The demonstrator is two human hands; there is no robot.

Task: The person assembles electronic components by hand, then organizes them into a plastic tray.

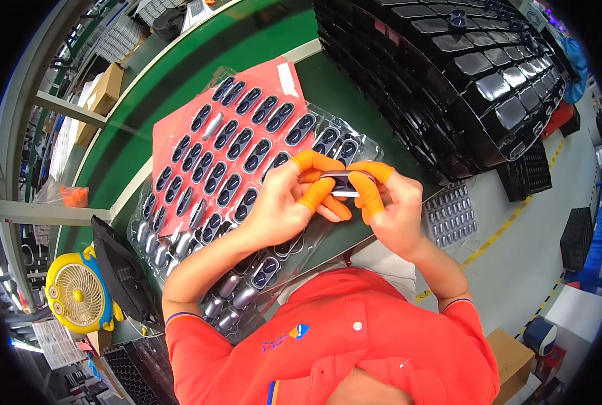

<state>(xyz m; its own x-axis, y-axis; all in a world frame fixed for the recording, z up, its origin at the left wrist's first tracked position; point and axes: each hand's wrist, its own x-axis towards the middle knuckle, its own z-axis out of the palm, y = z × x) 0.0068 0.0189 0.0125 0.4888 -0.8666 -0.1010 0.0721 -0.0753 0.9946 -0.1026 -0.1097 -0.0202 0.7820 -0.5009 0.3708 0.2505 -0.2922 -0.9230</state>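
My left hand point(289, 197) and my right hand point(391, 200) meet above the right part of the bench. Orange finger cots cover several fingertips. Pinched between the two hands is a small earbud-style case point(342, 183) with a dark inside and a pale edge; fingers hide its ends. Below and to the left lies a clear plastic tray point(374, 150) with rows of similar oval cases point(257, 155), mostly showing black twin-hollow insides. One case point(213, 125) among them shows a plain silver face. More silver cases point(228, 285) lie near my left forearm.
Red sheets point(164, 135) lie by the tray on the green bench point(247, 34). A tall stack of black trays point(409, 88) stands at the right. A yellow fan point(78, 291) and a black bag point(115, 270) are at the left. Another filled tray point(452, 214) sits lower right.
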